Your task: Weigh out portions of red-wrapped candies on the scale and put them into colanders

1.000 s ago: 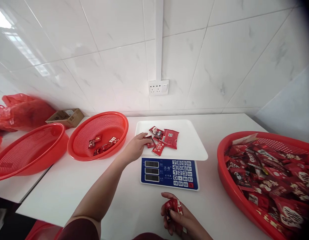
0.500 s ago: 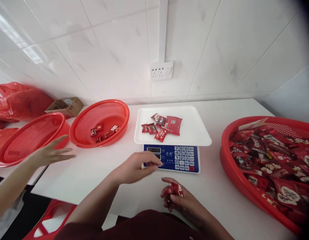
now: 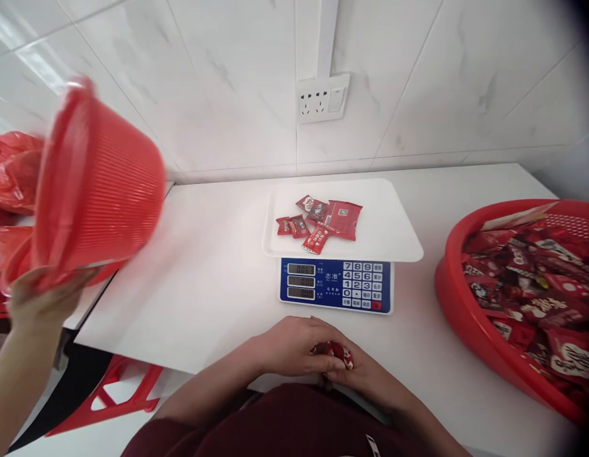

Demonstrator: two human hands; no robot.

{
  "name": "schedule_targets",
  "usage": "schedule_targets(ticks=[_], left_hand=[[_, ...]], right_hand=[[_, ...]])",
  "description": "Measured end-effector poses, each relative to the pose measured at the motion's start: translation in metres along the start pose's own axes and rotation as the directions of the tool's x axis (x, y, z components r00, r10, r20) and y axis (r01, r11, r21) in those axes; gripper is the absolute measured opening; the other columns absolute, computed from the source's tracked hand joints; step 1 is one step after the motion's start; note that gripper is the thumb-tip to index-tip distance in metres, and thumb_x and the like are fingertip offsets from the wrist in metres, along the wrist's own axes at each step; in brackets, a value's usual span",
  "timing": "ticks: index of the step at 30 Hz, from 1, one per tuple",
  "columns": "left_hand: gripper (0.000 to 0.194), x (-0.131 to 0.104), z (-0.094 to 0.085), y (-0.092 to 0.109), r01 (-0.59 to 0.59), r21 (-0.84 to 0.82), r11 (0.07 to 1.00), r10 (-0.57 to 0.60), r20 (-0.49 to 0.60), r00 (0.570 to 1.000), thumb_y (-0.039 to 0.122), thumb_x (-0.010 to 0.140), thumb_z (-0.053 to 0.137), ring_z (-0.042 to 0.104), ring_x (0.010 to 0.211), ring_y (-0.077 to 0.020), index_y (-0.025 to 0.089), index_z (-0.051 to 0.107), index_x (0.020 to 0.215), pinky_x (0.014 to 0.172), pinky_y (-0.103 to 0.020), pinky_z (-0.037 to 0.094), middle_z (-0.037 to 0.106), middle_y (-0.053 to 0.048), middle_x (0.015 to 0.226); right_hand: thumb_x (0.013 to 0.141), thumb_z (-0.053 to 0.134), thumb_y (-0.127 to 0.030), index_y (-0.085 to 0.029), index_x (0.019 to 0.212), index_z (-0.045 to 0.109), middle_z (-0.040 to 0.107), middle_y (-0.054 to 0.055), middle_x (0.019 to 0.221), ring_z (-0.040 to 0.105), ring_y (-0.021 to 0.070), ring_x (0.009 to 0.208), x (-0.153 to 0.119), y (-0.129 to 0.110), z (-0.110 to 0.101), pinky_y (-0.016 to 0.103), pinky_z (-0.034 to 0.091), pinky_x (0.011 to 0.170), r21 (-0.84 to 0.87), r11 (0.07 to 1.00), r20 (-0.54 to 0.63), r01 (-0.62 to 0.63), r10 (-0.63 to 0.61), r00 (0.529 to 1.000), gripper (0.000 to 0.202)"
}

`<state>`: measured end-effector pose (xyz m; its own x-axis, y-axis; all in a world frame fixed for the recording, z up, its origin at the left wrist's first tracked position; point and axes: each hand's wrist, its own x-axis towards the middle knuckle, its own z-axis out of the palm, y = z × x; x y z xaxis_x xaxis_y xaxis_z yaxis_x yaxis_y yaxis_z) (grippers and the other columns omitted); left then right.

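Observation:
My right hand (image 3: pixel 361 371) is closed around a few small red candy packets (image 3: pixel 339 351) at the near edge of the table. My left hand (image 3: pixel 292 346) has its fingers wrapped over the same packets, meeting the right one. Just beyond both hands stands a blue digital scale (image 3: pixel 332 304) with a lit display. On the scale's white tray (image 3: pixel 384 222) lie several red candy packets (image 3: pixel 316 241), plus a larger flat red packet (image 3: pixel 343 219). How many packets sit between my palms is hidden.
To the right, a large red basket (image 3: pixel 454 279) is heaped with red packets. At left, another person's hand (image 3: pixel 47 295) holds a red basket (image 3: pixel 108 184) tipped on its side, blurred. Red plastic bags (image 3: pixel 13 171) lie behind it. A red stool (image 3: pixel 113 393) stands below the table.
My left hand has moved right and down from in front of the scale onto the packets in my right hand. The other person's hand has lifted and tipped a basket at left.

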<state>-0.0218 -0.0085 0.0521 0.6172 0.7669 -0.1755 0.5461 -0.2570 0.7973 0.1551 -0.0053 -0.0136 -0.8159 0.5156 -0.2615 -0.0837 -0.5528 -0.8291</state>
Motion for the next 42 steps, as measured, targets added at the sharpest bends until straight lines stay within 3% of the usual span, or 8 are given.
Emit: schedule_targets(ticks=[8, 20, 24, 26, 29, 32, 36, 42], left_hand=[[0.035, -0.003, -0.005, 0.000, 0.151, -0.015, 0.988, -0.151, -0.002, 0.988, 0.018, 0.086, 0.045, 0.063, 0.082, -0.0149, 0.026, 0.053, 0.119, 0.074, -0.024, 0.047, 0.069, 0.001, 0.090], [0.032, -0.003, -0.003, -0.004, 0.126, -0.057, 0.990, -0.128, -0.031, 0.991, 0.022, 0.087, 0.046, 0.063, 0.079, -0.0129, 0.025, 0.056, 0.118, 0.073, -0.022, 0.047, 0.069, 0.000, 0.092], [0.029, -0.002, -0.007, -0.007, 0.055, 0.022, 0.998, -0.052, -0.106, 0.993, 0.022, 0.088, 0.045, 0.063, 0.086, -0.0138, 0.024, 0.060, 0.113, 0.077, -0.023, 0.047, 0.069, -0.001, 0.099], [0.026, 0.000, -0.020, -0.012, 0.050, 0.118, 0.992, -0.017, -0.270, 0.963, 0.023, 0.089, 0.045, 0.062, 0.089, -0.0153, 0.022, 0.062, 0.109, 0.079, -0.025, 0.047, 0.069, -0.003, 0.100], [0.025, 0.008, -0.060, -0.023, 0.178, 0.237, 0.955, -0.015, -0.559, 0.829, 0.028, 0.089, 0.046, 0.061, 0.082, -0.0159, 0.022, 0.063, 0.107, 0.076, -0.028, 0.047, 0.068, -0.004, 0.092], [0.028, 0.021, -0.108, -0.033, 0.359, 0.277, 0.891, -0.081, -0.681, 0.728, 0.032, 0.089, 0.046, 0.058, 0.085, -0.0170, 0.023, 0.061, 0.110, 0.078, -0.030, 0.046, 0.064, -0.004, 0.097], [0.032, 0.039, -0.143, -0.046, 0.472, 0.268, 0.839, -0.186, -0.675, 0.714, 0.037, 0.081, 0.057, 0.053, 0.103, -0.0263, 0.018, 0.064, 0.105, 0.087, -0.038, 0.042, 0.059, -0.009, 0.104], [0.017, 0.043, -0.139, -0.049, 0.449, 0.223, 0.865, -0.190, -0.683, 0.705, 0.029, 0.072, 0.064, 0.055, 0.091, -0.0231, 0.020, 0.060, 0.086, 0.077, -0.035, 0.044, 0.060, -0.004, 0.091]], right_hand=[[0.074, 0.071, -0.041, -0.019, 0.110, 0.057, 0.061, 0.003, 0.084, 0.058, 0.0175, 0.073, 0.003, 0.005, -0.004, 0.032, 0.044, 0.066, 0.059, 0.998, 0.012, -0.002, 0.002, 1.000, 0.044], [0.073, 0.072, -0.039, -0.018, 0.095, 0.059, 0.061, 0.003, 0.085, 0.059, 0.0162, 0.073, 0.006, 0.013, -0.008, 0.028, 0.044, 0.063, 0.125, 0.992, 0.020, 0.024, -0.026, 0.999, 0.033], [0.073, 0.073, -0.038, -0.020, 0.112, 0.055, 0.062, 0.004, 0.086, 0.061, 0.0177, 0.074, 0.004, 0.016, -0.010, 0.030, 0.044, 0.063, 0.139, 0.990, 0.018, 0.003, -0.006, 1.000, 0.047], [0.073, 0.073, -0.037, -0.023, 0.124, 0.048, 0.063, 0.004, 0.088, 0.062, 0.0181, 0.075, 0.003, 0.016, -0.010, 0.031, 0.044, 0.065, 0.158, 0.987, 0.016, -0.021, 0.019, 1.000, 0.058], [0.073, 0.073, -0.035, -0.025, 0.128, 0.046, 0.064, 0.003, 0.089, 0.063, 0.0176, 0.077, 0.002, 0.013, -0.008, 0.031, 0.044, 0.067, 0.172, 0.985, -0.004, -0.028, 0.029, 1.000, 0.062], [0.072, 0.074, -0.035, -0.025, 0.127, 0.048, 0.064, 0.004, 0.089, 0.062, 0.0175, 0.077, 0.001, 0.011, -0.005, 0.031, 0.044, 0.067, 0.163, 0.986, -0.011, -0.025, 0.027, 1.000, 0.062], [0.072, 0.074, -0.037, -0.024, 0.126, 0.049, 0.065, 0.004, 0.089, 0.062, 0.0175, 0.077, -0.001, 0.010, -0.004, 0.031, 0.044, 0.067, 0.150, 0.989, -0.056, -0.002, 0.010, 0.998, 0.061], [0.072, 0.073, -0.038, -0.024, 0.126, 0.049, 0.064, 0.005, 0.091, 0.062, 0.0187, 0.080, -0.001, 0.012, -0.004, 0.032, 0.044, 0.069, 0.125, 0.992, -0.046, 0.017, -0.012, 0.999, 0.061]])
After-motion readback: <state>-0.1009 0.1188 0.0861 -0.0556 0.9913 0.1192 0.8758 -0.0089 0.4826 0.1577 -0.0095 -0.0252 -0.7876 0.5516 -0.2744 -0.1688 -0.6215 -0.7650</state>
